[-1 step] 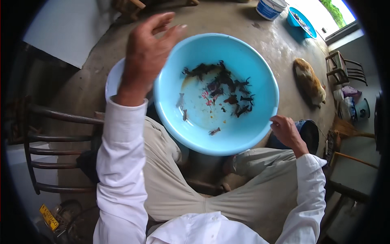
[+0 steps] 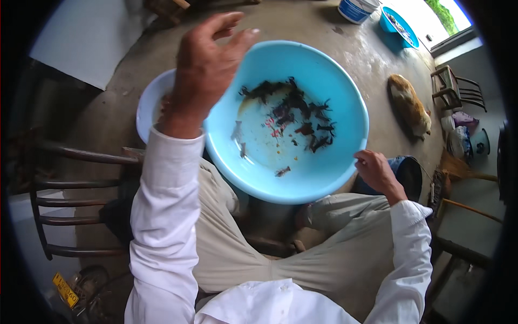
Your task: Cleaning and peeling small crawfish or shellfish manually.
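A large light-blue basin (image 2: 353,100) sits in front of my knees. Dark crayfish (image 2: 294,102) cluster toward its far side and right, in a little murky water, with a few small ones scattered nearer to me. My left hand (image 2: 208,67) is raised over the basin's left rim, thumb and fingers apart, with nothing visible in it. On the right rim, my right hand (image 2: 373,168) grips the basin's edge with curled fingers. A pale bowl (image 2: 144,108) stands left of the basin, partly hidden behind my left wrist; reddish contents show inside.
At my left is a dark wooden chair (image 2: 81,202). A dark bucket (image 2: 408,175) stands beside my right hand. A brown-and-white animal (image 2: 411,105) lies on the floor to the right. Farther off are a white-and-blue bucket (image 2: 356,11) and another blue basin (image 2: 393,29).
My left hand has moved a little to the right, and more of the pale bowl shows. My right hand keeps its hold on the rim.
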Demonstrator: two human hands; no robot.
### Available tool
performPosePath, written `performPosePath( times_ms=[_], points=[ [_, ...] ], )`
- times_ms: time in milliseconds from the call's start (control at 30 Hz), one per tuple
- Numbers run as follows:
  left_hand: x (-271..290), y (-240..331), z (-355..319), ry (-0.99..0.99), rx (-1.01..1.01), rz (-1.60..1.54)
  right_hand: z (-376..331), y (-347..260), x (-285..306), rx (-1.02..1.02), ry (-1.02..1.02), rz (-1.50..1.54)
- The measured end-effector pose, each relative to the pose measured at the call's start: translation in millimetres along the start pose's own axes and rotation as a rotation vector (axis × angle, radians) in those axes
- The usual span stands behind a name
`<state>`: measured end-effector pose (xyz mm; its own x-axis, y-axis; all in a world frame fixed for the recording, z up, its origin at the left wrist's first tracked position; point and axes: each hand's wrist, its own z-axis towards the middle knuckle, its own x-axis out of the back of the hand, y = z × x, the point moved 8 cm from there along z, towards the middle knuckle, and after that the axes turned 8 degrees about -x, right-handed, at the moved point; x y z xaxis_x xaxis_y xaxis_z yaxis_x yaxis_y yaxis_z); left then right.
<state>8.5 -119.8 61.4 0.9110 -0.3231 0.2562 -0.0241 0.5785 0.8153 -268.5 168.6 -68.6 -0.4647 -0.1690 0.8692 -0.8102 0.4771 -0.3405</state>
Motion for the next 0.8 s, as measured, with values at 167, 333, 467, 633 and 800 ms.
performPosePath(
  times_ms=[167, 333, 467, 633, 800],
  points=[
    [-51, -2, -35, -0.187, -0.078, 0.188, 32, -19, -72, 0.140, -0.130, -0.056],
    [-42, -3, -30, -0.143, 0.043, 0.074, 65, -16, -184, 0.198, -0.283, -0.112],
    [-40, -2, -37, -0.110, -0.138, 0.251, 98, -36, -262, 0.177, -0.394, -0.138],
    [-43, 0, -31, -0.136, -0.019, 0.048, 102, -33, -299, 0.219, -0.448, -0.130],
    [-36, -26, -33, -0.140, 0.101, 0.052, 104, -43, -331, 0.317, -0.433, -0.082]
  ],
)
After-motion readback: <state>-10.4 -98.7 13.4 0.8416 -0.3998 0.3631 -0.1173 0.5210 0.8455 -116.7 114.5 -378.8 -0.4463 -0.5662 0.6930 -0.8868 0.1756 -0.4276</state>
